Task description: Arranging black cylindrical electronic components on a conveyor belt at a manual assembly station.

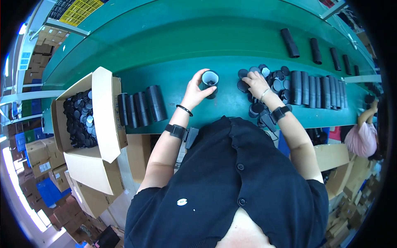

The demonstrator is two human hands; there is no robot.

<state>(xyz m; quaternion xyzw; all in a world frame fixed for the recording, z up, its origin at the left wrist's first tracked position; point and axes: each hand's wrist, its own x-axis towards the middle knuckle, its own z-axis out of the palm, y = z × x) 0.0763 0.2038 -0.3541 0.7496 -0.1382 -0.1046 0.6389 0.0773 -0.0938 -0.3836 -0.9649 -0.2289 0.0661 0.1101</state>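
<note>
My left hand (197, 87) is wrapped round a black tube (211, 94) that stands upright on the green bench. The tube's top is uncovered and shows a pale inside with something dark in it. To the right, my right hand (257, 84) reaches down into a pile of black round caps (257, 108), its thumb and fingers apart and touching the caps. Whether it grips one of them is not visible. A few caps lie with a lighter grey face up. Both wrists carry a dark strapped device.
A cardboard box (109, 111) of similar round caps stands at the left, flaps spread. Several black tubes (141, 108) lie beside it. More tubes (316, 91) lie in a row right of the pile, others (290, 43) further back. Another person (360, 138) works at far right.
</note>
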